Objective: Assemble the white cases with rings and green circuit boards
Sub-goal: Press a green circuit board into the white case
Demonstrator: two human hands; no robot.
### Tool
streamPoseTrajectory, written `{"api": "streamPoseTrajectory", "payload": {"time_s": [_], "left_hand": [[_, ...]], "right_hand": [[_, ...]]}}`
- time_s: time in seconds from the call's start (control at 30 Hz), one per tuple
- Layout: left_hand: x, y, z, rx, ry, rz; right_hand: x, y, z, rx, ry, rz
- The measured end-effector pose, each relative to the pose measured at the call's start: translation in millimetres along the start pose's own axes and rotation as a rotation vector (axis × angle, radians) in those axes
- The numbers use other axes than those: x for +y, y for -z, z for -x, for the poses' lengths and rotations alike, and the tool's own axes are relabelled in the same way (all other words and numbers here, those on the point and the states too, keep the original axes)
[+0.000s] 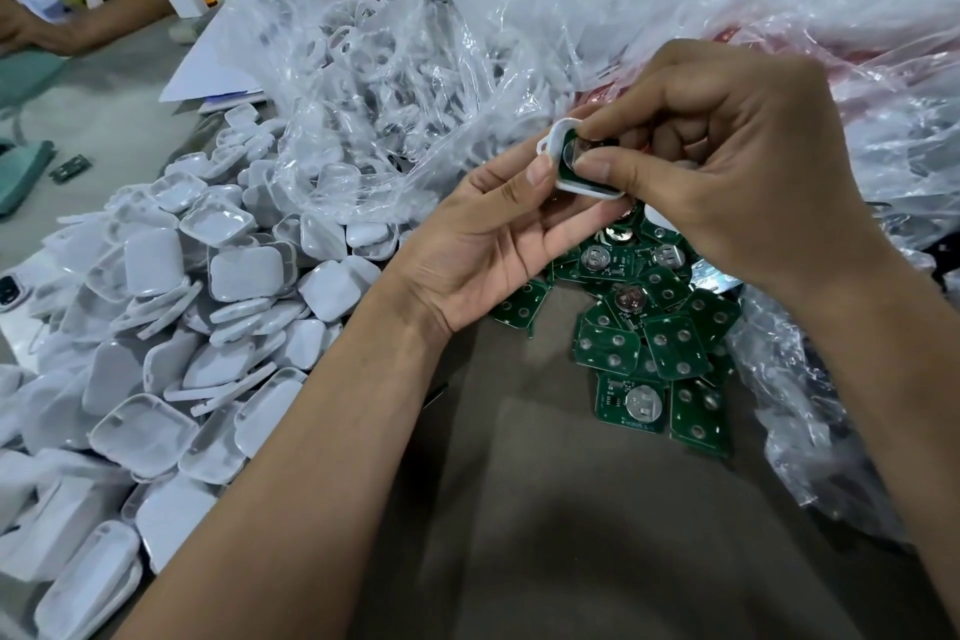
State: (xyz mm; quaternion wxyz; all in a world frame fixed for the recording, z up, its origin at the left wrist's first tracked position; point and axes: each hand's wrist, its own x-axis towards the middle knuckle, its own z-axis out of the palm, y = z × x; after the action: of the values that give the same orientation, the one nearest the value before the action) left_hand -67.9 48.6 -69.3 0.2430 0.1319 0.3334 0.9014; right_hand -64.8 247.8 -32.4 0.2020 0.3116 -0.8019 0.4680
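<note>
both hands [597,203] pinch a white case [558,156] above the cluttered grey-brown table [545,509].

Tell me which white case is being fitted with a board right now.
The white case pinched between the left hand and right hand, raised above the green circuit boards. A board sits inside it; the other cases lie loose in the pile.

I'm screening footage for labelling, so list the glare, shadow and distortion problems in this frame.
Head view: glare streaks the crumpled clear plastic bags; a soft dark shadow falls on the brown tabletop; wide-angle bending stretches the edges; the pile of white square plastic cases looks washed out, low in contrast.
</note>
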Motion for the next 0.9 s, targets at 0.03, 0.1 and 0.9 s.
{"api": "streamPoseTrajectory", "payload": {"time_s": [0.03,0.1,0.9], "left_hand": [[0.1,0.1,-0.2,-0.003,-0.003,0.006],[0.6,-0.1,0.2,-0.007,-0.004,0.014],[-0.5,4.8,-0.9,0.019,0.028,-0.038]], "right_hand": [[-0.3,-0.6,0.4,0.004,-0.002,0.003],[-0.8,-1.9,0.2,0.005,-0.004,0.014],[-0.8,0.2,-0.5,-0.055,-0.010,0.160]]}}
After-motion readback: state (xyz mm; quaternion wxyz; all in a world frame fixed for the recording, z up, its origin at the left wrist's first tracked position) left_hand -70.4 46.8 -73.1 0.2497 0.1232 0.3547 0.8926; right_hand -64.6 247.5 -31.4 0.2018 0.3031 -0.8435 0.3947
